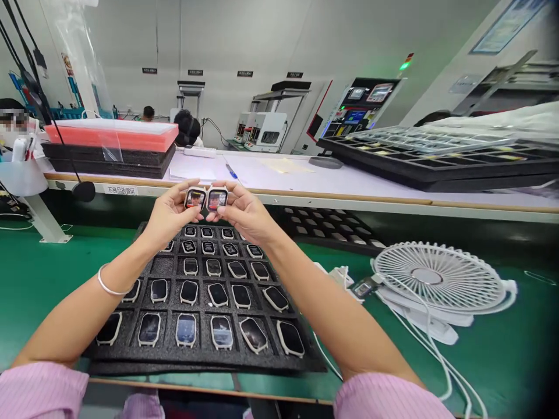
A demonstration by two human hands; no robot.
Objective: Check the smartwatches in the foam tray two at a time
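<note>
Delicately, the thumb and fingers of the left hand [172, 212] pinch one strapless watch [195, 199] by its edges, while those of the right hand [244, 212] pinch a matching watch [217, 199]. Each thumb lies at the lower front and the forefinger reaches over the top, a hold that seems chosen to leave most of the screen uncovered. Both screens are lit with similar pictures; held level and side by side, they appear easy to compare at one look. Whether the two cases touch is hard to tell.

Below the hands, a black foam tray [196, 361] lies within easy reach on the green worktop [39, 302]. Its compartments hold more watches [186, 330] face up in rows, probably so that they stay apart and unscratched. Nearer ones look dark or reflective; some farther ones show pale text.

To the right, a white fan [427, 276] lies with its round grille up, its cables trailing forward. Beyond, a raised shelf [332, 206] carries red foam [131, 137] on dark foam at left and stacked trays [419, 169] at right, which leaves the middle for papers and a blue pen [231, 171].
</note>
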